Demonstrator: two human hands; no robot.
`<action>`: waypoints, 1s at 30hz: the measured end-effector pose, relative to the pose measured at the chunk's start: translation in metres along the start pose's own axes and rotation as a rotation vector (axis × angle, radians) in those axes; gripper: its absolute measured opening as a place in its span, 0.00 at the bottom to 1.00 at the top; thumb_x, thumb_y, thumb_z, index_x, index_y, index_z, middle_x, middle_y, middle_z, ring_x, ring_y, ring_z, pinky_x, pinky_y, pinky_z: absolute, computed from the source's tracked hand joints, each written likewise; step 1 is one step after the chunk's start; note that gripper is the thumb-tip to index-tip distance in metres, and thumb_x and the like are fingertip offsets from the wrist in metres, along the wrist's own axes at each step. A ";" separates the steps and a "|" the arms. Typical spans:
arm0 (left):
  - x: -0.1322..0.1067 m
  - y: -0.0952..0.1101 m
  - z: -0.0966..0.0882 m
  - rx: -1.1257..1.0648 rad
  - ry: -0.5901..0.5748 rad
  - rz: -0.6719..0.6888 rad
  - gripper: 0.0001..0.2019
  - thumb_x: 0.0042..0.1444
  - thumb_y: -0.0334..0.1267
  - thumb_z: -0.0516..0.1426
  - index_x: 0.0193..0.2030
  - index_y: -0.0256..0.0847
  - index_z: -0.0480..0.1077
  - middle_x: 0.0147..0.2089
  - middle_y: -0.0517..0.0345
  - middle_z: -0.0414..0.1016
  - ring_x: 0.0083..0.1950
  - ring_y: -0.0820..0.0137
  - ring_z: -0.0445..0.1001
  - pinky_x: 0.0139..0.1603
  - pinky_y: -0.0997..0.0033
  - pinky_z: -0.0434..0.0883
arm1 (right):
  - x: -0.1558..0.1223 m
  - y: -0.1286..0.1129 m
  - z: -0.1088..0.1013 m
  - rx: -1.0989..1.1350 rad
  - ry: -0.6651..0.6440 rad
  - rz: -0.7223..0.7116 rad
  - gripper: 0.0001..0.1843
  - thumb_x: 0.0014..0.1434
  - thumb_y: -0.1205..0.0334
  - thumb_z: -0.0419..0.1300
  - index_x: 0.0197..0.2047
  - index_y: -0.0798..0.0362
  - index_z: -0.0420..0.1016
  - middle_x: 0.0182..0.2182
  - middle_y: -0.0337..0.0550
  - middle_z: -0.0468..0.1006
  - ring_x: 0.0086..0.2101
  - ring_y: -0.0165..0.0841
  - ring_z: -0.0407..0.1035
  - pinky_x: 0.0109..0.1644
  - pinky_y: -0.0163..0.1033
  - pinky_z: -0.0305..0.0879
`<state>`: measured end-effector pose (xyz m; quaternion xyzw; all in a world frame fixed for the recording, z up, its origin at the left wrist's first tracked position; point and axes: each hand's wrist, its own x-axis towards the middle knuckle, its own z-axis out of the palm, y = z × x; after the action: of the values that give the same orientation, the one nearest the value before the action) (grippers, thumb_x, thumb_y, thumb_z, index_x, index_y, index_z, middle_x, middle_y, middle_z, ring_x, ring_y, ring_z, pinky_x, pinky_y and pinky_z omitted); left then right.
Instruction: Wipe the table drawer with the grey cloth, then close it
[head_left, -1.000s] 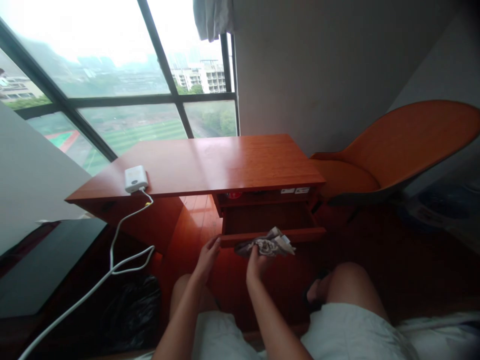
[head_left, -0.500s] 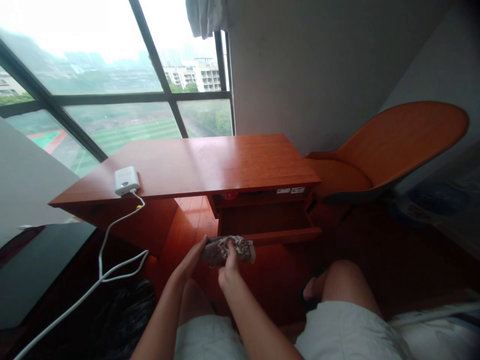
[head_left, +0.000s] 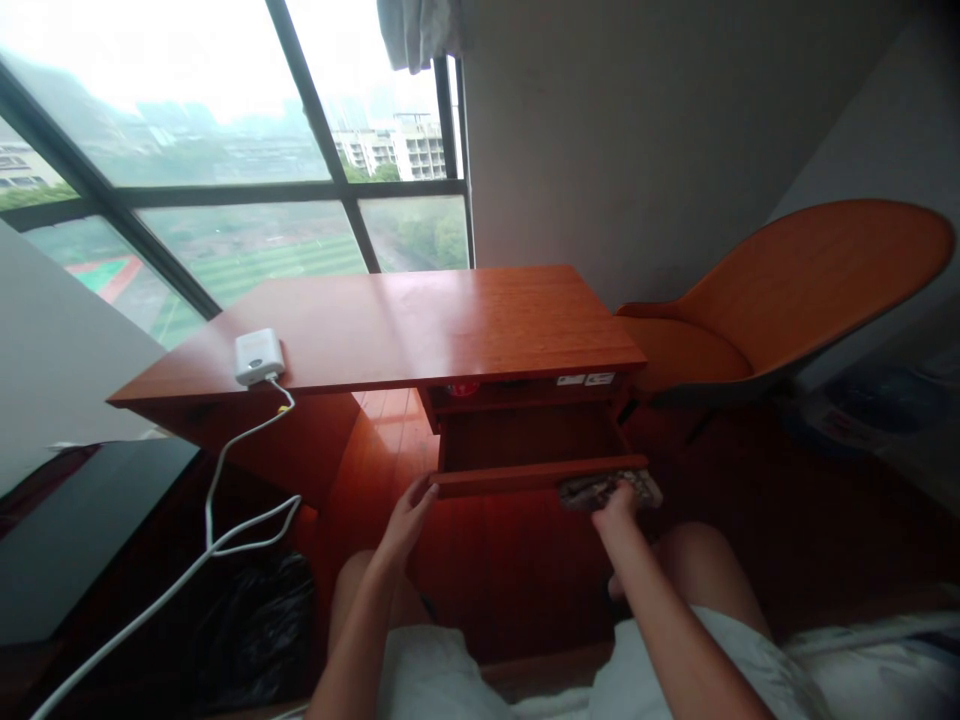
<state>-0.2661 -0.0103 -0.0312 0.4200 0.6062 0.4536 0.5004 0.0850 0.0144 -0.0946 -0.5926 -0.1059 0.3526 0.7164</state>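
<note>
A wooden drawer (head_left: pixel 525 478) is pulled out from the reddish-brown desk (head_left: pixel 450 330); inside it I see bare wood. My left hand (head_left: pixel 409 512) is at the left end of the drawer front, its fingertips closed on that corner. Toward the other end, my right hand (head_left: pixel 619 507) grips a folded cloth (head_left: pixel 581 492), brown-grey with a pale pattern. The cloth lies against the outer face of the drawer front, near its right corner. The fingers partly cover the cloth.
A white charger-like box (head_left: pixel 259 357) sits on the desk's left part, with a white cable (head_left: pixel 214 500) running down from it. An orange chair (head_left: pixel 810 290) stands right of the desk. A black plastic bag (head_left: pixel 255 630) lies at lower left, beside a dark flat panel (head_left: pixel 82 540).
Both hands were together on the cloth in front of the drawer. My left hand has let go and moved onto the drawer's left corner; my right hand has carried the cloth rightward.
</note>
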 end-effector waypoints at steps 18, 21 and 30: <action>0.026 -0.010 0.032 0.012 0.270 0.037 0.23 0.52 0.50 0.57 0.51 0.41 0.71 0.56 0.47 0.74 0.59 0.56 0.69 0.54 0.61 0.68 | 0.024 -0.071 -0.113 0.258 0.150 0.243 0.10 0.42 0.66 0.60 0.32 0.52 0.72 0.25 0.33 0.75 0.24 0.24 0.69 0.24 0.27 0.68; 0.040 -0.004 0.037 0.030 0.282 0.032 0.22 0.52 0.49 0.55 0.51 0.40 0.71 0.55 0.47 0.74 0.58 0.57 0.69 0.54 0.61 0.68 | 0.000 -0.049 -0.112 0.237 0.077 0.327 0.11 0.40 0.66 0.61 0.32 0.53 0.73 0.25 0.33 0.76 0.24 0.25 0.70 0.23 0.29 0.69; 0.078 0.016 0.038 0.083 0.312 -0.003 0.20 0.47 0.45 0.57 0.47 0.41 0.73 0.46 0.47 0.79 0.52 0.54 0.73 0.49 0.58 0.69 | -0.016 -0.027 -0.100 0.170 -0.017 0.425 0.11 0.42 0.63 0.63 0.32 0.54 0.75 0.25 0.33 0.79 0.25 0.26 0.72 0.25 0.29 0.70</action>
<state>-0.2386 0.0735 -0.0362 0.3640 0.6954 0.4872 0.3828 0.1407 -0.0744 -0.0930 -0.5360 0.0452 0.5083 0.6726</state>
